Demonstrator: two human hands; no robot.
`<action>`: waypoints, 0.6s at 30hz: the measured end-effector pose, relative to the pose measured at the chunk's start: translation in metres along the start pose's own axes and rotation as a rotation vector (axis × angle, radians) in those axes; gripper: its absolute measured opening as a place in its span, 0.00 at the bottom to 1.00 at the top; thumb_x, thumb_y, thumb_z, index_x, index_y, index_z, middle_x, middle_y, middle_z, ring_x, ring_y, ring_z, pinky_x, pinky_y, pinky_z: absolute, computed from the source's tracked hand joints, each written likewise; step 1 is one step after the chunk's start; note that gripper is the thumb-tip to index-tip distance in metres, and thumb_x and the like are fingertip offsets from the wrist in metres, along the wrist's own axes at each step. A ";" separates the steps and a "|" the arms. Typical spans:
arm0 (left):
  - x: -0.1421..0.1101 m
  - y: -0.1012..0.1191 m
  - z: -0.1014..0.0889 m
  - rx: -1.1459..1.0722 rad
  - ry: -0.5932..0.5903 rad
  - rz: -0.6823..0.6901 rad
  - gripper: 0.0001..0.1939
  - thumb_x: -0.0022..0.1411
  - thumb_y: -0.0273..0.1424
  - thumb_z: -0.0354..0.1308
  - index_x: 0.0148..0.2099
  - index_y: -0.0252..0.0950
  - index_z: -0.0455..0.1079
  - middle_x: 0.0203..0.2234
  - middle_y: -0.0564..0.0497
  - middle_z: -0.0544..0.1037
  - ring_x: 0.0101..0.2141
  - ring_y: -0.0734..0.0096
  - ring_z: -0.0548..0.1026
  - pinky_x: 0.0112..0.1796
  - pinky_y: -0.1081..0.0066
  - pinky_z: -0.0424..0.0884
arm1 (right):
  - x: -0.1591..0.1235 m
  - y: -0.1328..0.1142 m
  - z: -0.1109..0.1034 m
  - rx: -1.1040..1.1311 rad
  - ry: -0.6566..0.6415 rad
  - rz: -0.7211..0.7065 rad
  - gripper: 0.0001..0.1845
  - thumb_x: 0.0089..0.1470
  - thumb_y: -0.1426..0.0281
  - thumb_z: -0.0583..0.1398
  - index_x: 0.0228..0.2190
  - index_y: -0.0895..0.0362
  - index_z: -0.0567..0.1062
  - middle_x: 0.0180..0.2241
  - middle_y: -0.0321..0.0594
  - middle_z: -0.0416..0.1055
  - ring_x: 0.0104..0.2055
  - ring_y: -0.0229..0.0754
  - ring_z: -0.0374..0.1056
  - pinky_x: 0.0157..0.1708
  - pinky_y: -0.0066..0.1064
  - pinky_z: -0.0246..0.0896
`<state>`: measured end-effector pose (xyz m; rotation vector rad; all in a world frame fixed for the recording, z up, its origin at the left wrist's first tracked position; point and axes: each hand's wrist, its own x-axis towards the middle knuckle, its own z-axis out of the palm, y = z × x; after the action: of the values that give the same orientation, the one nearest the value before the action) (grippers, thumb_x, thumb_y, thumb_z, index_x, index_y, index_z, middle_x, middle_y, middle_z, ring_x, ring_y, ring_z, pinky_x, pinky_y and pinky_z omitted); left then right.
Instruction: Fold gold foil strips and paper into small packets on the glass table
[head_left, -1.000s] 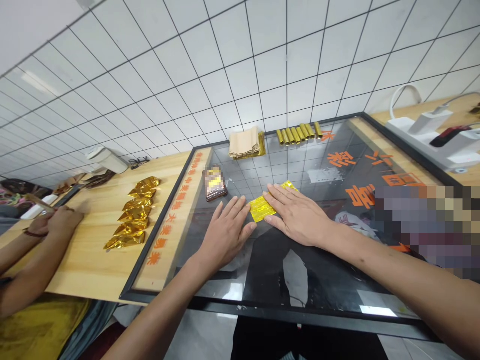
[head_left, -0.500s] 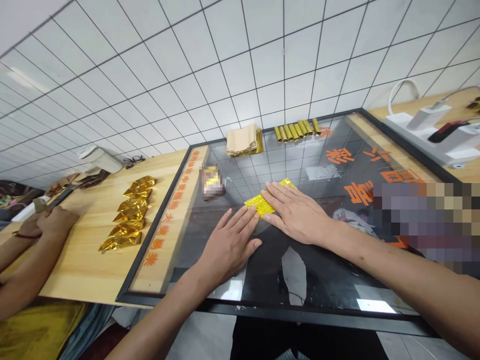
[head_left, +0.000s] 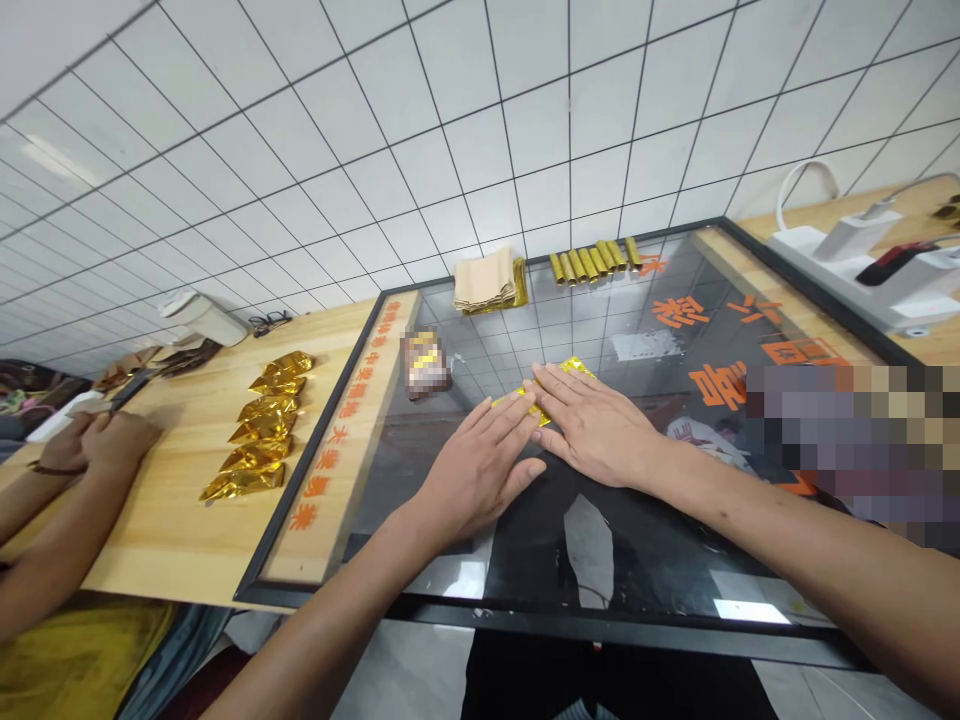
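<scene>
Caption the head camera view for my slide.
Left hand and right hand press gold foil on a glass tabletop.

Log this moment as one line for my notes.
left hand: flat on crinkled gold foil sheet | right hand: flat on same sheet | nearby: folded gold foil triangles

1. The only view comes from a camera worn on the person's head, close above the glass-topped table (head_left: 600, 628).
2. It faces forward and down, with the left hand (head_left: 480, 470) and right hand (head_left: 600, 425) near, and the white tiled wall (head_left: 480, 130) beyond.
</scene>
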<state>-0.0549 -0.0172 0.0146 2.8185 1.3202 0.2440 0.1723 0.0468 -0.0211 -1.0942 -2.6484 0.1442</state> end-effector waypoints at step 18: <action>-0.016 -0.025 0.007 0.012 -0.125 0.055 0.31 0.79 0.50 0.48 0.75 0.40 0.62 0.76 0.41 0.60 0.75 0.56 0.59 0.73 0.47 0.58 | 0.000 0.001 0.001 0.037 -0.005 0.010 0.44 0.73 0.44 0.47 0.73 0.63 0.63 0.77 0.57 0.50 0.79 0.59 0.48 0.77 0.56 0.45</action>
<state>-0.0828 -0.0125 0.0031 2.8300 1.2243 0.0602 0.1727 0.0471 -0.0227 -1.0970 -2.6338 0.1973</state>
